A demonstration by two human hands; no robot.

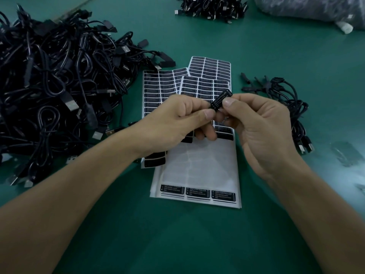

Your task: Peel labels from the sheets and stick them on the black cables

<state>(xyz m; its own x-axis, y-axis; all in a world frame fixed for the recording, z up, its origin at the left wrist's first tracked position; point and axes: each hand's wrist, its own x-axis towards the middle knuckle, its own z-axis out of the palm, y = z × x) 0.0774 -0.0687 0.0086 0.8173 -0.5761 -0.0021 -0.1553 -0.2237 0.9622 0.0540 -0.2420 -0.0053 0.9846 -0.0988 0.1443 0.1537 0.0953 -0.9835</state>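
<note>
The small black rectangular label with white print (221, 99) is off its sheet and held in the air, tilted, between the two hands. The right hand (262, 133) pinches it, thumb on its face and curled fingers behind. The left hand (173, 123) nips its lower end between thumb tip and bent forefinger, its other fingers folded under. Whether a cable part sits behind the label, hidden by the fingers, I cannot tell.

I judge the peeling step done for this label. The next move calls for a cable brought to the fingertips and the thin, sticky strip laid flat on it without creasing.

Directly beneath the fingers lies the white glossy backing sheet (199, 167), mostly stripped, with a row of black labels along its near edge. Beyond the fingertips two fuller sheets of black labels (158, 88) fan out, overlapping.

Well to the left of the left hand's fingers is a big tangled heap of thin black rubbery cables with metal plugs (55, 86). Just past the right hand's fingers is a small loose bundle of black cables (290, 107). Everything rests on a smooth green table mat (177, 234).
</note>
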